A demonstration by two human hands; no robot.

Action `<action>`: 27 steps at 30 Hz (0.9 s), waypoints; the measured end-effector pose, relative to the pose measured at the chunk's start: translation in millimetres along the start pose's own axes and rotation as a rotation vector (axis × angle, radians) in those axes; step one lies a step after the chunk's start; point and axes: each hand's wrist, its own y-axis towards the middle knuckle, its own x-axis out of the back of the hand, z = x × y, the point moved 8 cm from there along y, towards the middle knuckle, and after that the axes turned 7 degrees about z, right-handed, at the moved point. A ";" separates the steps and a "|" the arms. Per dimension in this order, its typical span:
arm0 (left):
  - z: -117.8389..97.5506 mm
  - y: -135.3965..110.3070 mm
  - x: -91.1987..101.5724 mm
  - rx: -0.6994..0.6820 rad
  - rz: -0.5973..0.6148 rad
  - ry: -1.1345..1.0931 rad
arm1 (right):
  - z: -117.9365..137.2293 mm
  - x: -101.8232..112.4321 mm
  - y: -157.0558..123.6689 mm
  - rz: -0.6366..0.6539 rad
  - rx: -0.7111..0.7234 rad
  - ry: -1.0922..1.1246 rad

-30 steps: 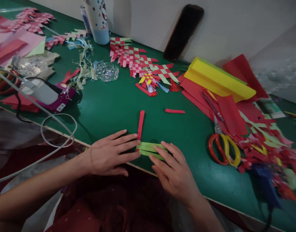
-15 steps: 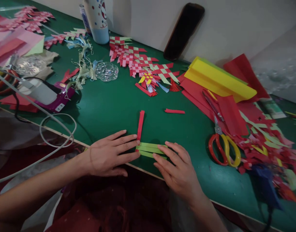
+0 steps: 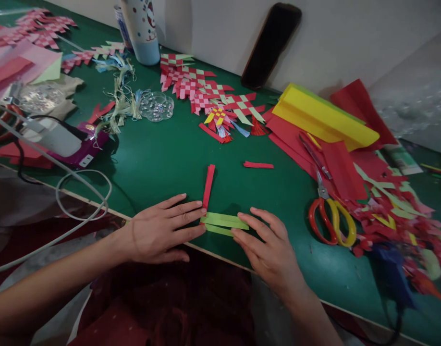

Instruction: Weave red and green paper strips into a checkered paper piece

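Fingers of left hand (image 3: 159,229): spread flat, tips at the ends of green paper strips (image 3: 224,222) and the foot of a red paper strip (image 3: 208,186). Right hand (image 3: 269,250): open, flat, no pinch, contact with the strips apparently light. Strips loose on green work mat (image 3: 152,158), near its edge. Risk: slippage or scattering from a slight knock, unpinned. Red-and-yellow-handled scissors (image 3: 332,223) well right.

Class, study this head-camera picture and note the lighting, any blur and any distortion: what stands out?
In the head view, the light is dim and the dark red cloth at the bottom sinks into shadow; in the same view, the paper scraps at the right smear into blur, and the tumbler at the top leans, probably from wide-lens distortion.
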 end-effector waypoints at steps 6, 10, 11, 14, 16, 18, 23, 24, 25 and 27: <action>-0.4 0.3 -0.9 -0.008 -0.004 0.018 | 6.1 -0.7 5.9 -0.008 -0.027 -0.017; -0.5 0.4 0.3 -0.007 -0.016 0.017 | 11.9 6.5 11.2 -0.057 -0.027 0.035; -0.6 0.5 0.5 -0.009 -0.018 0.017 | 11.9 11.2 11.6 -0.100 -0.040 0.049; -0.5 0.8 0.4 -0.010 -0.016 0.016 | 12.7 22.5 12.9 -0.210 -0.073 0.044; 0.1 0.6 0.5 -0.005 -0.020 0.013 | 16.1 18.3 17.0 -0.165 -0.068 0.017; 0.4 0.4 0.3 -0.004 -0.023 0.012 | 20.0 5.7 22.0 -0.046 -0.050 0.003; -0.3 0.4 -0.4 -0.004 -0.016 0.017 | 21.2 -16.7 24.5 0.108 -0.051 0.018; -0.3 0.4 -0.4 0.000 -0.013 0.014 | 20.7 -18.0 24.0 0.112 -0.052 0.021; -0.4 0.5 -0.4 0.002 -0.011 0.012 | 20.3 -18.7 23.3 0.113 -0.050 0.024; -0.4 0.5 -0.2 0.005 -0.009 0.007 | 19.6 -18.7 22.2 0.112 -0.045 0.026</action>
